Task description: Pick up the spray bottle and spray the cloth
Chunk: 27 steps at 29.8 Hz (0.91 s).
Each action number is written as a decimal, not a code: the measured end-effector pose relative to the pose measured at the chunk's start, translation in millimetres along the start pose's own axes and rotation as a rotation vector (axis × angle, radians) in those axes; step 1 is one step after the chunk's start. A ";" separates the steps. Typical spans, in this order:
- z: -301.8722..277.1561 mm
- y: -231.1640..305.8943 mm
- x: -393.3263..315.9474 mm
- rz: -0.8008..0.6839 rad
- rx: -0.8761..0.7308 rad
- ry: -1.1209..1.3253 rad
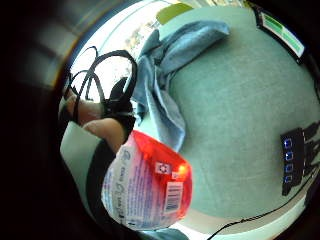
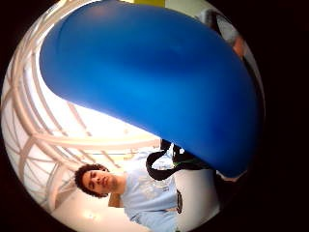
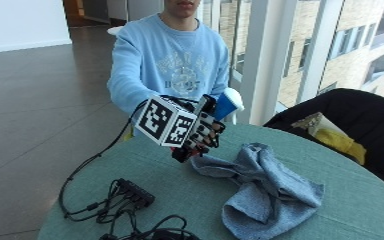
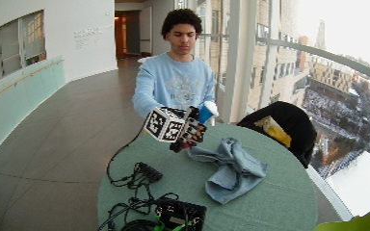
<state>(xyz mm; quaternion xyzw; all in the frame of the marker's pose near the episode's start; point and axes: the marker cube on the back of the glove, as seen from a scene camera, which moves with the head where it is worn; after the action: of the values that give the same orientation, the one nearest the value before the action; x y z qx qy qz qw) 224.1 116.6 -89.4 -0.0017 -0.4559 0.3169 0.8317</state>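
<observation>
In the outside view my gloved right hand (image 3: 202, 132) grips the spray bottle (image 3: 226, 105) and holds it up above the near side of the round green table (image 3: 358, 200). The bottle's blue and white head sticks out above the fingers. Its red body and printed label (image 1: 150, 185) show close to the palm, and the blue head (image 2: 159, 82) fills most of the thumb side view. A crumpled blue-grey cloth (image 3: 265, 187) lies on the table just beyond and below the hand, also visible as cloth (image 1: 160, 75) and cloth (image 4: 233, 168).
A black power strip (image 3: 135, 192) with tangled cables lies on the table's left part, and a black box (image 4: 178, 214) sits at the front edge. A black chair (image 3: 352, 120) holding a yellow item stands at the right. Window pillars rise behind the table.
</observation>
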 end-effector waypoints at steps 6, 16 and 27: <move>12.1 -11.6 3.7 0.096 -0.104 -0.013; 24.5 -18.4 8.7 0.150 -0.169 0.011; 31.2 -19.0 8.0 0.146 -0.182 0.009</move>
<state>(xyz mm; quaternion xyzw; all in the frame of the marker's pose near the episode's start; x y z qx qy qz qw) 213.4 96.7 -59.6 -0.1121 -0.4778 0.3339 0.8048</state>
